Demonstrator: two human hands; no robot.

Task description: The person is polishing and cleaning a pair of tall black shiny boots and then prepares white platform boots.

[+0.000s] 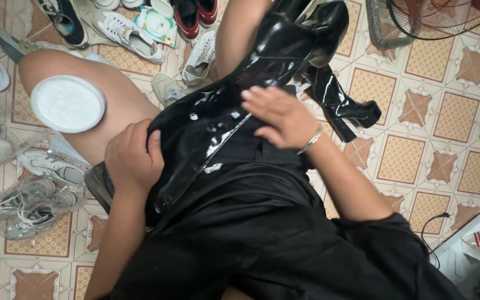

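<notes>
1. the glossy black patent-leather high boot (234, 105) lies across the person's lap, on black clothing, and its long shaft runs from near the left hand up past the right hand.
2. its surface is wet and shiny, with white foam spots and light streaks just left of the right hand.
3. the chunky black heel and platform sole (343, 108) stick out to the right of the right hand, above the patterned orange and cream tiled floor (445, 128).
4. the left hand (134, 158) is curled closed around the lower end of the boot, fingers pressed together, thumb on top.
5. the right hand (281, 119) rests flat on the shaft, fingers loosely together and bent a little, pointing to the left; it grips nothing. a thin silver bracelet (311, 141) is on its wrist.
6. a round white plastic tub (68, 104) stands on the bare knee, up and left of the left hand.
7. white and grey sneakers (29, 205) lie further left of it.
</notes>
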